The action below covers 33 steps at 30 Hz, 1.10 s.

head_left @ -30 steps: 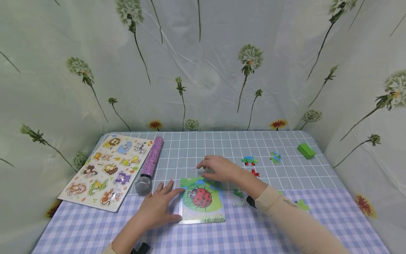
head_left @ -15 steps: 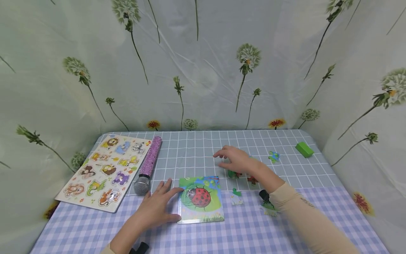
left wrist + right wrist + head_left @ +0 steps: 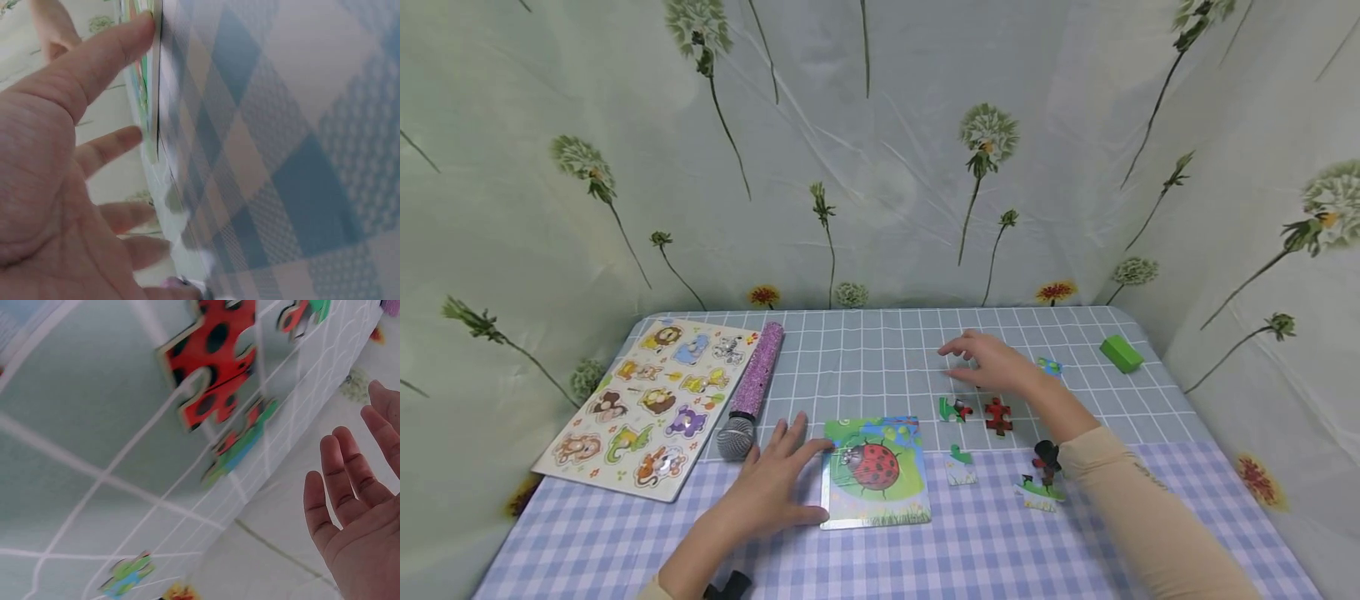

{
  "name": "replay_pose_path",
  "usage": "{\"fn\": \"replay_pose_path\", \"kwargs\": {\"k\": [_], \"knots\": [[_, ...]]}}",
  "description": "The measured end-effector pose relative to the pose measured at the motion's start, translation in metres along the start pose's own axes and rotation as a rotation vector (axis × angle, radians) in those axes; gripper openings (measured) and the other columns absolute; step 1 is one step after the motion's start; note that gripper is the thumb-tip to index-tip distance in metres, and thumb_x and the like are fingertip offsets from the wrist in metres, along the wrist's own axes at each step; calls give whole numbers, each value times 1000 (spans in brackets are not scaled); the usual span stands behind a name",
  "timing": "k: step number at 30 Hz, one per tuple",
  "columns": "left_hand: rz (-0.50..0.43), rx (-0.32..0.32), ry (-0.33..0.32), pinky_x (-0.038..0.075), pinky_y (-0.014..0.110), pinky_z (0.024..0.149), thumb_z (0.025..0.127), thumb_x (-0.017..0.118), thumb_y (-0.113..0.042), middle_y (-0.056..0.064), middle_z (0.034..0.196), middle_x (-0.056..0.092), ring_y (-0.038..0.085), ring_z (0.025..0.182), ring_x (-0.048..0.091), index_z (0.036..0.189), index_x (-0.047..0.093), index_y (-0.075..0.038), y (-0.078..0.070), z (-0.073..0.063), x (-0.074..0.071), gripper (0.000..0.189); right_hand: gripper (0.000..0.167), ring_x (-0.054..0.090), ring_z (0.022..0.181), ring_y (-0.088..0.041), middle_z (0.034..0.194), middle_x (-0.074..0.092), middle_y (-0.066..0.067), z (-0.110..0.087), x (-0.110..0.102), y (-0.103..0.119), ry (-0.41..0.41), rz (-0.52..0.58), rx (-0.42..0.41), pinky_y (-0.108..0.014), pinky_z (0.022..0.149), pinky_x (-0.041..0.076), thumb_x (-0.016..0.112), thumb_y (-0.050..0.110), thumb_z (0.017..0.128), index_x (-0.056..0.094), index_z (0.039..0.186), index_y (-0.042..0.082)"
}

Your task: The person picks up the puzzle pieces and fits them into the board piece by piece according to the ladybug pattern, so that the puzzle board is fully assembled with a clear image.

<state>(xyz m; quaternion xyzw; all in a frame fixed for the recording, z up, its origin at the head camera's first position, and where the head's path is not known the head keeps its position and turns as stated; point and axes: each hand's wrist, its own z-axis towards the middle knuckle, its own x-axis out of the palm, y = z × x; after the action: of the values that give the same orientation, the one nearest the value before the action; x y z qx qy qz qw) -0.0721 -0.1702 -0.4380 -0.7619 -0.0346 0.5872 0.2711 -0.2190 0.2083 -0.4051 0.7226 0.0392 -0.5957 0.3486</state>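
Note:
My left hand (image 3: 778, 483) lies spread at the left edge of a ladybug puzzle board (image 3: 876, 508), its thumb and index fingertip right at the rim. In the left wrist view, the thumb of the left hand (image 3: 56, 169) meets the edge of the board. Holding nothing, my right hand (image 3: 988, 362) hovers with loosely bent fingers above the grey checked cloth, near several loose jigsaw pieces. Below it lie a red spotted piece (image 3: 998, 417) and a green-and-red piece (image 3: 953, 409). The right wrist view shows a red-green-blue piece (image 3: 244, 447) behind the red one.
More jigsaw pieces lie right of the board, including a pale grassy piece (image 3: 961, 473) and a green-edged one (image 3: 1040, 496). A blue-green piece (image 3: 1051, 367) and a green block (image 3: 1122, 354) are farther back. Left stand an animal puzzle board (image 3: 647, 400) and a glittery microphone (image 3: 756, 375).
My right hand has moved from above the ladybug board's upper right corner rightward and back, over the loose pieces. My left hand stays at the board's left edge.

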Motion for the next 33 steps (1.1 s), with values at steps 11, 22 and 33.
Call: {"fn": "replay_pose_path", "kwargs": {"k": [11, 22, 33], "knots": [[-75, 98, -12, 21, 85, 121, 78, 90, -60, 28, 176, 22, 55, 162, 22, 163, 45, -18, 14, 8, -2, 105, 41, 66, 121, -38, 133, 65, -20, -6, 2, -27, 11, 23, 77, -56, 104, 58, 71, 19, 104, 67, 142, 5], [-41, 83, 0, 16, 85, 123, 78, 91, -57, 26, 176, 26, 54, 162, 23, 162, 49, -21, 12, 8, 7, 100, 49, 61, 108, -31, 128, 66, -19, -11, 1, -42, 48, 53, 122, -52, 98, 56, 83, 15, 93, 70, 138, 4], [-68, 68, 3, 14, 85, 123, 77, 93, -56, 25, 176, 27, 54, 162, 23, 160, 52, -21, 7, 8, 7, 99, 50, 64, 122, -46, 131, 63, -25, -20, -3, -49, 84, 112, 156, -62, 110, 54, 84, 9, 88, 70, 136, 1]]}}
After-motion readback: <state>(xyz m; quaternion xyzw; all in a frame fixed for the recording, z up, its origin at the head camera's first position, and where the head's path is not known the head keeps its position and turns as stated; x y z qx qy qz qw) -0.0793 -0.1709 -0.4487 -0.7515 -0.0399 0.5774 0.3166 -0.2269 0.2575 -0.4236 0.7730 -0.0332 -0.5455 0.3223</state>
